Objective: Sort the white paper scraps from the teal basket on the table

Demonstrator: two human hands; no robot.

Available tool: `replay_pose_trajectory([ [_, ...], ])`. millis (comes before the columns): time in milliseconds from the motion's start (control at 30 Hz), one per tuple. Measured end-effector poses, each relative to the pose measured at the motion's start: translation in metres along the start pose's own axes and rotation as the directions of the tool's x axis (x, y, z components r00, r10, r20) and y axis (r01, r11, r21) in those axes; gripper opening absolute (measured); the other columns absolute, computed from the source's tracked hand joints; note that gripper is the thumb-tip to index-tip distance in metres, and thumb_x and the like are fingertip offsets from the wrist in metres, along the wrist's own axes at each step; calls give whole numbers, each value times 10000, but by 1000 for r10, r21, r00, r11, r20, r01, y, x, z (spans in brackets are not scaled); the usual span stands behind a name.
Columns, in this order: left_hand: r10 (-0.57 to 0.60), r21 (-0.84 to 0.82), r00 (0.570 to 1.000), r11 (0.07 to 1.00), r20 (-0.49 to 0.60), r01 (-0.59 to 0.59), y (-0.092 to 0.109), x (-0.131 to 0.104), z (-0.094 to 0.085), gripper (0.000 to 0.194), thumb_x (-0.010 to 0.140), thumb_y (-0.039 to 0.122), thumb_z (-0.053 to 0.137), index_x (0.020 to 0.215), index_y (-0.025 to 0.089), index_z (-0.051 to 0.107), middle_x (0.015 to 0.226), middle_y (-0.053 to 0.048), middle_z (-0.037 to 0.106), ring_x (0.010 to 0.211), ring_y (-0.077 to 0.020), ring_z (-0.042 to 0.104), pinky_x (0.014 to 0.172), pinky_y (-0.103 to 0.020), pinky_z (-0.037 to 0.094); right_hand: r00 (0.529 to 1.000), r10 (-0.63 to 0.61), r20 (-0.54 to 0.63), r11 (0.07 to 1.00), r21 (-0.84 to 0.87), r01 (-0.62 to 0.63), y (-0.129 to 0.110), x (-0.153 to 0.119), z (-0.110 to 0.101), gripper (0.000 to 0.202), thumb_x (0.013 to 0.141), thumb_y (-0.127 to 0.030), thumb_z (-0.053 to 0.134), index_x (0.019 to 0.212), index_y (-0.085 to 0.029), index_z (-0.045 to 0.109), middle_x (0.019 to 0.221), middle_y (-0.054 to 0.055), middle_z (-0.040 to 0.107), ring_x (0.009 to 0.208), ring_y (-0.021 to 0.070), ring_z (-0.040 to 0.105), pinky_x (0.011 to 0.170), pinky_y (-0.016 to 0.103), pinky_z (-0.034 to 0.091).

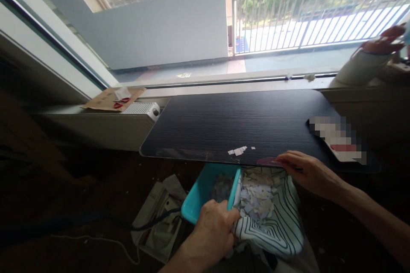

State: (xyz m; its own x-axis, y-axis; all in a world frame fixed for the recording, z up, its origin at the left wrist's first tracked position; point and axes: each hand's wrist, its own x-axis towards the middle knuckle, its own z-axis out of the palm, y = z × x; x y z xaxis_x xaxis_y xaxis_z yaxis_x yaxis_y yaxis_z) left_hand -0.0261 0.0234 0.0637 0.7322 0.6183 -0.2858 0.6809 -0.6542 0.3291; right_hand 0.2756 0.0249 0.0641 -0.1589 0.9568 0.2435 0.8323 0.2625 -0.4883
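My left hand [215, 227] is closed at the border between a turquoise plastic bin [198, 198] and a white cloth with dark line patterns [272, 239]. Its fingers grip the cloth's edge against the bin's rim. Many small white paper scraps [258, 194] lie in the sagging cloth, and more are dimly seen inside the bin. At the near edge of the dark table [205, 123], my right hand [303, 172] pinches a thin, see-through pinkish piece [268, 161]. Left of it, a few paper bits [238, 151] rest on the tabletop.
A phone-like object [336, 140], partly pixelated, lies on the table's right. Red-handled scissors [121, 102] sit on a brown envelope [109, 99] by the window. Below left are a pale box [163, 222] and a cable [105, 241]. Another person's hand [384, 40] is at upper right.
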Motion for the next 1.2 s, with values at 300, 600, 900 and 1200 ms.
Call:
replay_pose_trajectory([
  [300,2,-3,1000,1000,-29,-2,1,-3,-1,62,690,204,609,732,227,570,742,14,577,677,-171,514,614,-284,312,993,-9,-114,995,-101,-3,7,27,13,214,863,-207,442,957,-206,634,916,57,672,835,186,611,743,317,489],
  [600,-12,-27,999,1000,-41,11,-1,-2,-4,71,681,205,608,740,227,578,742,11,583,679,-173,510,627,-281,320,996,-12,-93,998,-58,6,0,38,15,226,878,-237,443,990,-189,633,938,67,661,844,182,604,751,297,474],
  [900,-46,-17,998,999,-36,45,-5,-9,-3,43,710,226,607,745,219,584,750,1,586,676,-176,517,632,-285,332,998,-54,-11,996,-75,53,-3,35,6,210,853,-252,470,942,-211,656,867,48,671,737,164,610,652,271,476],
  [1200,-43,-14,999,999,-24,43,-8,-7,-6,30,717,213,588,746,222,589,745,0,583,672,-179,515,627,-285,337,994,-92,56,995,-33,94,-7,31,9,229,858,-258,455,950,-214,660,867,52,678,735,162,616,669,269,492],
])
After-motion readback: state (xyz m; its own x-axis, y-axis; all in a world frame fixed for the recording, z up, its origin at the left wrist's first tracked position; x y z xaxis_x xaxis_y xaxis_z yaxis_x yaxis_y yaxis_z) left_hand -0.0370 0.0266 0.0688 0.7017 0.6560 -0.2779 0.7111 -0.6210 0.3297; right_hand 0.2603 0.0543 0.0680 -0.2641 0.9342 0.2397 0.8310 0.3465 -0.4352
